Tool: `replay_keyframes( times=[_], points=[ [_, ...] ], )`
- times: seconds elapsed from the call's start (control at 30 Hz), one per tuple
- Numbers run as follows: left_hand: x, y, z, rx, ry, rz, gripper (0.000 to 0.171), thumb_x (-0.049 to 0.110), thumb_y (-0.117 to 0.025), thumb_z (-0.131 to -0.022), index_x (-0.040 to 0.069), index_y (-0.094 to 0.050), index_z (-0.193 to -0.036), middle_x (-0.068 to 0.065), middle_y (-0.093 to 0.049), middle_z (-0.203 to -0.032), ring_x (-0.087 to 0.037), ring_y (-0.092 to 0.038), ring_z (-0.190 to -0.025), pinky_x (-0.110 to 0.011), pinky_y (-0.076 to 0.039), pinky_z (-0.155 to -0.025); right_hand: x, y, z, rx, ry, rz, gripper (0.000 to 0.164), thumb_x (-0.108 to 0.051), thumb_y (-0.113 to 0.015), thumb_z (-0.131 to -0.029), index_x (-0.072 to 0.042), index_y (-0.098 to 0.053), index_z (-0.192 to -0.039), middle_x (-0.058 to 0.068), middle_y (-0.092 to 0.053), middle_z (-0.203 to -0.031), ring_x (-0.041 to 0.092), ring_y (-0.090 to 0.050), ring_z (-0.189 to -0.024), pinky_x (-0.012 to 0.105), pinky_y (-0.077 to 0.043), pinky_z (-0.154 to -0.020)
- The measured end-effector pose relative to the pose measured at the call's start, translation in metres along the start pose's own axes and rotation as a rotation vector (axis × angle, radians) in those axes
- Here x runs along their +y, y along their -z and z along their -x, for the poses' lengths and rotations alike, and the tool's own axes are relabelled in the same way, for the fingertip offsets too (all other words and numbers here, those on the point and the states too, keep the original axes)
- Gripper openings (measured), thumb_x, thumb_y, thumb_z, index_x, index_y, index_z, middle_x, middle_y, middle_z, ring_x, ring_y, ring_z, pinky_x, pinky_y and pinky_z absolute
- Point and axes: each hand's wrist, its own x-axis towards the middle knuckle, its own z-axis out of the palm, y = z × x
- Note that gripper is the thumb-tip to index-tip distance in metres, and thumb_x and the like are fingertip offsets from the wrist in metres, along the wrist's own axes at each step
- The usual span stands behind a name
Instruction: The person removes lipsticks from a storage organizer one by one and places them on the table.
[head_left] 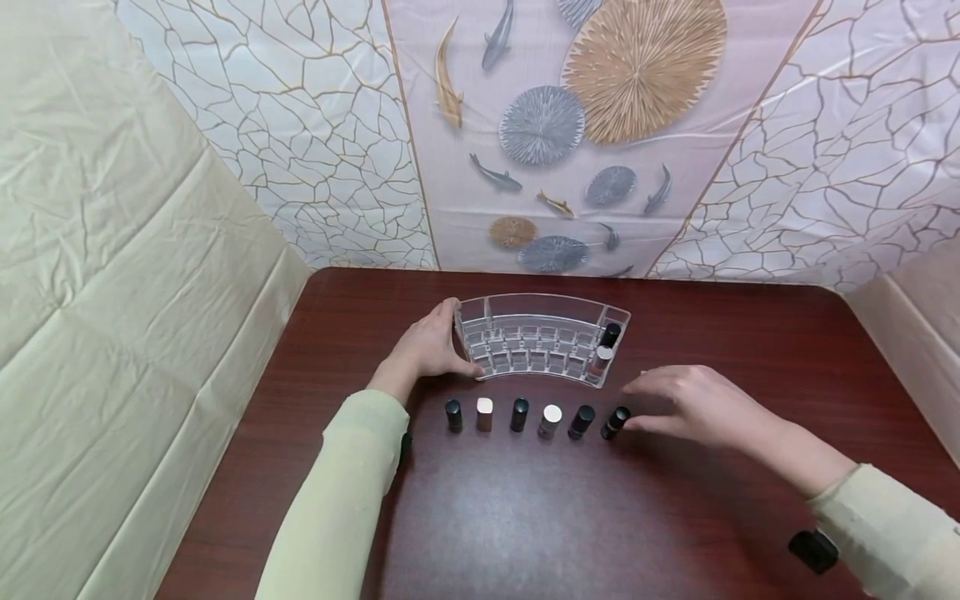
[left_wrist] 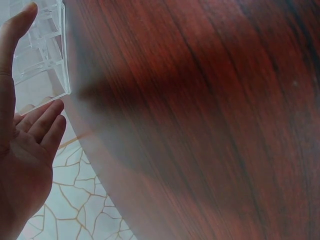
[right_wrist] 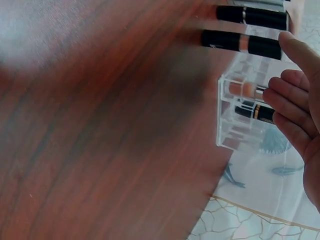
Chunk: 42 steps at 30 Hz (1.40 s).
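Observation:
A clear acrylic lipstick organizer (head_left: 543, 342) with stepped compartments stands on the table. My left hand (head_left: 427, 346) holds its left end, thumb at the front corner and fingers at the back; the left wrist view shows the organizer's clear wall (left_wrist: 65, 65) between them. Two lipsticks stand in its right end: a black-capped one (head_left: 611, 335) behind a pale-capped one (head_left: 602, 358). In front, several upright lipsticks form a row. My right hand (head_left: 693, 400) is beside the rightmost black lipstick (head_left: 616, 422), its thumb tip at the cap (right_wrist: 265, 46), other fingers extended and apart from it.
Also in the row are a black lipstick (head_left: 453, 415), a pink-capped one (head_left: 484, 414), another black one (head_left: 519, 414), a white-topped one (head_left: 550, 421) and a black one (head_left: 581, 422). The dark wooden table (head_left: 510, 517) meets a patterned cloth backdrop (head_left: 352, 167) behind.

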Motion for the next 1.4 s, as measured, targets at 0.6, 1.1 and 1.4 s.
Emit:
replay_keyframes(
  times=[0.6,1.1,1.4],
  points=[
    [0.002,0.001,0.002,-0.003,-0.003,0.014,0.124,0.055,-0.098,-0.068,0.01,-0.029,-0.16,-0.014,-0.048,-0.155,-0.031,-0.055,-0.135,-0.048,-0.046,-0.115,0.021,0.034,-0.031,0.035,-0.007,0.032,0.042,-0.028,-0.097,-0.073,-0.013,-0.082,-0.109,0.004,-0.081,-0.102,0.023,-0.078,-0.093,0.045,-0.063,-0.077],
    [0.001,0.0,0.002,0.001,-0.017,0.013,0.123,0.053,-0.099,-0.068,0.007,-0.031,-0.159,-0.013,-0.048,-0.155,-0.031,-0.056,-0.135,-0.048,-0.047,-0.114,0.041,0.039,-0.054,-0.028,-0.067,0.029,0.042,-0.026,-0.096,-0.077,-0.01,-0.082,-0.113,0.005,-0.081,-0.108,0.026,-0.078,-0.098,0.048,-0.061,-0.082],
    [0.002,0.001,0.001,0.004,-0.015,0.005,0.122,0.054,-0.099,-0.067,0.008,-0.033,-0.158,-0.013,-0.05,-0.153,-0.031,-0.057,-0.133,-0.048,-0.047,-0.113,0.051,0.037,-0.064,-0.088,-0.095,0.014,0.041,-0.025,-0.095,-0.08,-0.009,-0.081,-0.115,0.006,-0.081,-0.11,0.027,-0.078,-0.101,0.05,-0.06,-0.085]
  ],
)
